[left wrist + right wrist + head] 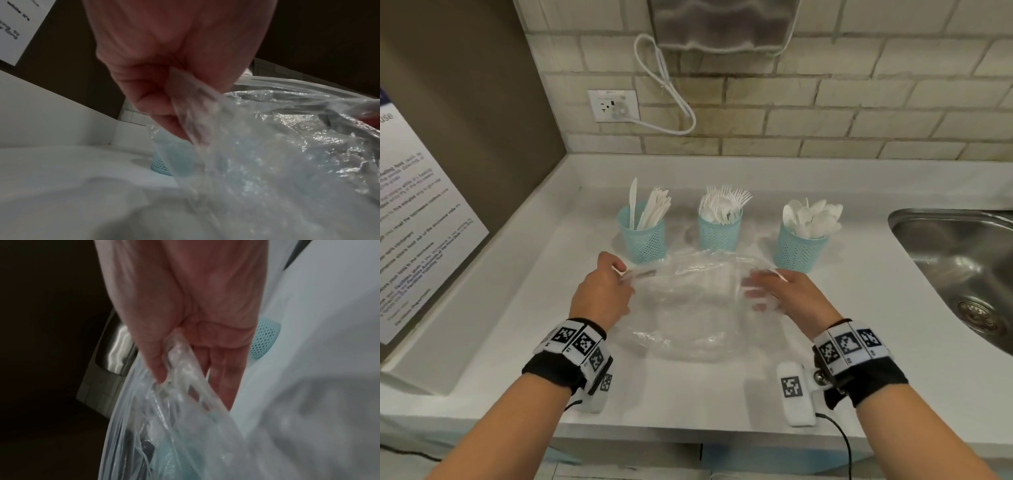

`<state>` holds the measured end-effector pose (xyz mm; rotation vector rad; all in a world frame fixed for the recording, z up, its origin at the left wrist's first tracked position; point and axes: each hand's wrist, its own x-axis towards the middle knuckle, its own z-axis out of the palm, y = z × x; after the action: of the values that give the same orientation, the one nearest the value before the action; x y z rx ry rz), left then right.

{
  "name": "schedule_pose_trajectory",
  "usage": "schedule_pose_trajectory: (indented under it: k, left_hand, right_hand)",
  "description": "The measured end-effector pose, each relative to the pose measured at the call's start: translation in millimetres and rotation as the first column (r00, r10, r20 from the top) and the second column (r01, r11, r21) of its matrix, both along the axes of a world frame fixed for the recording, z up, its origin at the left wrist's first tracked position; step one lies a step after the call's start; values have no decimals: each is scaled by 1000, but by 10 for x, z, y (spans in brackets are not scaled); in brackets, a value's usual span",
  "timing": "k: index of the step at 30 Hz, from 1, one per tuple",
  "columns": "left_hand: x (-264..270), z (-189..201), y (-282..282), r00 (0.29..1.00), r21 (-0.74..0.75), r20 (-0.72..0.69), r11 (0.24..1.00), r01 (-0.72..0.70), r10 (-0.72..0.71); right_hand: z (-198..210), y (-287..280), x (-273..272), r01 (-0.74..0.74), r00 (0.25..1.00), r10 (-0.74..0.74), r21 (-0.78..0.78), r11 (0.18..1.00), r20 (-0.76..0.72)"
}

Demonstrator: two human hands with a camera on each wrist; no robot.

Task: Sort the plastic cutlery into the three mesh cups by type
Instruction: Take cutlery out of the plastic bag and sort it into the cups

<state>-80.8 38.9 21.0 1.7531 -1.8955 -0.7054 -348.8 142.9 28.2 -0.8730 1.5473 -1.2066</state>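
Bare forearms are seen, each wrist wrapped in a black band (553, 368) topped by white blocks printed with black square-pattern markers (851, 343) — a white camera unit (796, 394) with a black cable hangs beneath.

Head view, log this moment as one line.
left hand: pinches bag | right hand: pinches bag | cups: knives, forks, spoons sorted | counter: no loose cutlery seen

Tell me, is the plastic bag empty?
Looks empty: the plastic bag shows only clear crinkles between both hands.
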Motion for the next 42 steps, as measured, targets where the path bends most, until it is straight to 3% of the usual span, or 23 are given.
schedule_pose_trajectory:
  k: [4,6,9,13,16,18,19,21,24,30,33,35,38,42]
  left_hand:
    - [60,41,-41,998,42,-59,999,8,-6]
    - [117,46,-82,995,63,-104,998,7,-1]
    - [188,76,-86,979,146,-196,986,81,-51]
    - [224,95,-57,934,197,-337,962,190,-115]
    - [334,84,-106,936,125,-347,986,110,-60]
    - [422,50,-148,959,82,-281,995,59,-33]
    - [440,33,-159,973,66,-228,996,57,-41]
    - [447,9,-149,980,75,-182,993,90,-75]
    - [439,-15,-111,943,115,-237,958,264,-232]
    - [364,75,-30,894,142,-322,918,371,-312]
    - [328,126,-2,853,178,-487,936,305,-185]
    - [318,138,-3,818,152,-564,959,237,-113]
    - [370,46,-35,844,66,-515,975,211,-148]
    - [570,-93,-69,900,68,-383,965,253,-209]
  right_hand:
    - [59,77,26,-147,920,160,-63,987,358]
    - [81,113,31,-148,906,179,-111,983,383]
    - [98,113,85,-75,980,92,-106,992,175]
    - [66,9,178,62,996,-66,-72,995,-55]
    - [-18,-48,114,293,881,-303,-82,952,-365]
    - [-72,-15,75,336,760,-329,-95,937,-561]
    - [-88,9,74,320,735,-293,-67,945,-611]
    - [-119,35,117,266,805,-199,41,963,-558]
    - [-116,56,220,100,971,-71,118,988,-229]
    - [-25,136,249,-34,997,39,64,997,-74]
    - [13,156,284,-71,996,68,57,996,56]
    - [21,125,331,25,989,-31,42,999,144]
    - [-22,102,385,171,985,-171,15,985,34]
    - [-110,159,295,98,981,-101,-21,995,-169]
